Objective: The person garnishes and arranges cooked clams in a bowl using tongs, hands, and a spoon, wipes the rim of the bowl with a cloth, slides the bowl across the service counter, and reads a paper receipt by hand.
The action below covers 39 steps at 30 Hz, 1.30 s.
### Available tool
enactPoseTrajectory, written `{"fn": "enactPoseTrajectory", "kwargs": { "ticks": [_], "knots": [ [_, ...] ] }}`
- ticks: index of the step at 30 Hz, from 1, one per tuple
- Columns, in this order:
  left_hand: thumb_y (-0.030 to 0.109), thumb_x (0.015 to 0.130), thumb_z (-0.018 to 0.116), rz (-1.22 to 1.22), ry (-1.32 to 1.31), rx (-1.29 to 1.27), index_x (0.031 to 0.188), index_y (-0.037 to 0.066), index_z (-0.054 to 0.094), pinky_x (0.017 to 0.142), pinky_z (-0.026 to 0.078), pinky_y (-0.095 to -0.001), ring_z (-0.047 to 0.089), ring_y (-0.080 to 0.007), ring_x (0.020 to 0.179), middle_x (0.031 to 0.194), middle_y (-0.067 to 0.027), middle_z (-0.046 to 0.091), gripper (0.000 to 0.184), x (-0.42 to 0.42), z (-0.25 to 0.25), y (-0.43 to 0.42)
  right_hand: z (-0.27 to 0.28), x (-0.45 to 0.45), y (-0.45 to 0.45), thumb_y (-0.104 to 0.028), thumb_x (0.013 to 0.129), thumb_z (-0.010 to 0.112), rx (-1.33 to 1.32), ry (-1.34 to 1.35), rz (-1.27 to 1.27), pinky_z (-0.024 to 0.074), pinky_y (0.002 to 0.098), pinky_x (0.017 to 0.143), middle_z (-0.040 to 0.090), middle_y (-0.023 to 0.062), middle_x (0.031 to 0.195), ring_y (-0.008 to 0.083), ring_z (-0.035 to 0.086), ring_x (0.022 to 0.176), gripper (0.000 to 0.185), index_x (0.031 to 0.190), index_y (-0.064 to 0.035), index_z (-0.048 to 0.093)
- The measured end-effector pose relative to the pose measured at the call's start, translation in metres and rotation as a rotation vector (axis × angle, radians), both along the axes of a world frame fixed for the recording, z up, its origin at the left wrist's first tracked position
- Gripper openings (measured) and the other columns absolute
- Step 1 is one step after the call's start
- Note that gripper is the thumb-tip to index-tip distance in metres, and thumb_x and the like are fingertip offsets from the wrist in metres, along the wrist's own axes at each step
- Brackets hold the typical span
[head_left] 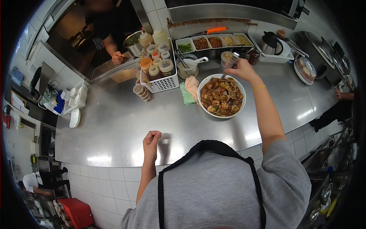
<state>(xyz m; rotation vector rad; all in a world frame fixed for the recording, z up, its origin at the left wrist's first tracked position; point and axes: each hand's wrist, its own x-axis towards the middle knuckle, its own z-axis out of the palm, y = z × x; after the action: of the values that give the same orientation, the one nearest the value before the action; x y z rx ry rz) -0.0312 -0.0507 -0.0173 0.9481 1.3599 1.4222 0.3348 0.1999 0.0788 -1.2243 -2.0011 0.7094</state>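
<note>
Steel counter [114, 122], head view: a round white bowl [223, 116] of brown-sauced clams [222, 97] is set between front and back edges, beside a folded pink cloth [192, 87].
Right hand [243, 70]: a shiny utensil [234, 58], type unclear, is grasped above the bowl's back rim.
Left hand [151, 142]: loosely clenched, held near the front edge.

Counter [110, 129] beneath the left hand [151, 140] was glossy metal; utensil [235, 56] in the right hand [241, 70], shiny, apparently metal; bowl [244, 96] near it, smooth, glossy.
</note>
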Motion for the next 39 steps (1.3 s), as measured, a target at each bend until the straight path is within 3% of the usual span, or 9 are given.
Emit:
{"fn": "enactPoseTrajectory", "kwargs": {
  "ticks": [3, 5, 13, 15, 17, 26, 29, 31, 39],
  "knots": [
    [0.014, 0.082, 0.058, 0.001, -0.004, 0.009, 0.079, 0.003, 0.057, 0.074, 0.037, -0.0221, 0.048, -0.0083, 0.075, 0.075, -0.0004, 0.055, 0.011, -0.001, 0.000, -0.001, -0.017, -0.016, 0.030, -0.023, 0.062, 0.071, 0.091, -0.042, 0.125, 0.0459, 0.0312, 0.066, 0.063, 0.0120, 0.076, 0.0210, 0.060, 0.069, 0.029, 0.079, -0.0019, 0.062],
    [0.015, 0.082, 0.059, 0.007, -0.009, 0.012, 0.080, 0.003, 0.057, 0.072, 0.036, -0.0203, 0.047, -0.0067, 0.074, 0.076, 0.0007, 0.055, 0.012, -0.003, -0.001, -0.005, -0.031, -0.024, 0.044, -0.016, 0.065, 0.070, -0.075, -0.273, 0.114, 0.0459, 0.0287, 0.064, 0.062, 0.0086, 0.073, 0.0146, 0.060, 0.071, 0.024, 0.082, -0.0017, 0.060],
    [0.015, 0.082, 0.059, 0.058, -0.021, -0.029, 0.080, 0.003, 0.057, 0.070, 0.037, -0.0202, 0.048, -0.0064, 0.073, 0.075, 0.0007, 0.055, 0.013, -0.008, -0.007, -0.013, -0.028, -0.030, 0.030, -0.018, 0.063, 0.068, -0.161, -0.127, 0.234, 0.0446, 0.0288, 0.063, 0.062, 0.0069, 0.071, 0.0165, 0.058, 0.066, 0.021, 0.078, -0.0042, 0.063],
    [0.015, 0.082, 0.059, 0.049, -0.013, -0.041, 0.080, 0.003, 0.058, 0.070, 0.037, -0.0202, 0.047, -0.0063, 0.073, 0.075, 0.0009, 0.055, 0.013, -0.005, -0.006, -0.011, -0.026, -0.029, 0.016, -0.018, 0.064, 0.068, -0.361, -0.058, 0.217, 0.0446, 0.0276, 0.063, 0.062, 0.0063, 0.070, 0.0145, 0.057, 0.065, 0.021, 0.079, -0.0045, 0.063],
    [0.015, 0.082, 0.059, 0.035, -0.004, -0.039, 0.080, 0.003, 0.058, 0.069, 0.037, -0.0201, 0.047, -0.0061, 0.072, 0.075, 0.0010, 0.055, 0.013, -0.003, -0.006, -0.006, -0.013, -0.032, 0.004, -0.013, 0.067, 0.068, -0.188, -0.226, 0.255, 0.0442, 0.0256, 0.063, 0.060, 0.0026, 0.072, 0.0100, 0.055, 0.066, 0.019, 0.080, -0.0024, 0.061],
    [0.015, 0.083, 0.058, -0.004, -0.008, 0.002, 0.081, 0.003, 0.058, 0.068, 0.036, -0.0196, 0.047, -0.0055, 0.072, 0.075, 0.0010, 0.055, 0.012, -0.001, -0.008, -0.005, -0.036, -0.019, 0.029, -0.013, 0.065, 0.070, -0.233, 0.034, 0.166, 0.0445, 0.0251, 0.068, 0.061, 0.0051, 0.076, 0.0121, 0.058, 0.071, 0.021, 0.081, -0.0026, 0.059],
    [0.014, 0.083, 0.058, 0.017, -0.016, -0.019, 0.082, 0.003, 0.058, 0.069, 0.036, -0.0195, 0.047, -0.0056, 0.072, 0.076, 0.0007, 0.056, 0.011, -0.004, -0.010, -0.009, -0.041, -0.023, 0.030, -0.013, 0.065, 0.070, -0.256, -0.160, 0.137, 0.0444, 0.0260, 0.069, 0.061, 0.0049, 0.077, 0.0121, 0.057, 0.072, 0.022, 0.081, -0.0022, 0.060],
    [0.014, 0.083, 0.057, 0.023, -0.023, -0.024, 0.082, 0.003, 0.058, 0.069, 0.037, -0.0194, 0.048, -0.0056, 0.072, 0.076, 0.0006, 0.056, 0.011, -0.006, -0.014, -0.010, -0.030, -0.025, 0.026, -0.014, 0.065, 0.070, -0.247, 0.102, 0.167, 0.0441, 0.0264, 0.069, 0.061, 0.0046, 0.077, 0.0121, 0.057, 0.073, 0.022, 0.081, -0.0026, 0.061],
    [0.014, 0.083, 0.058, 0.004, -0.028, -0.030, 0.082, 0.003, 0.058, 0.068, 0.036, -0.0188, 0.048, -0.0053, 0.071, 0.076, 0.0009, 0.056, 0.011, -0.001, -0.015, -0.002, -0.033, -0.048, 0.032, -0.027, 0.061, 0.073, -0.146, -0.082, 0.160, 0.0439, 0.0293, 0.066, 0.063, 0.0093, 0.076, 0.0186, 0.058, 0.069, 0.027, 0.078, -0.0064, 0.066]
  ]
}}
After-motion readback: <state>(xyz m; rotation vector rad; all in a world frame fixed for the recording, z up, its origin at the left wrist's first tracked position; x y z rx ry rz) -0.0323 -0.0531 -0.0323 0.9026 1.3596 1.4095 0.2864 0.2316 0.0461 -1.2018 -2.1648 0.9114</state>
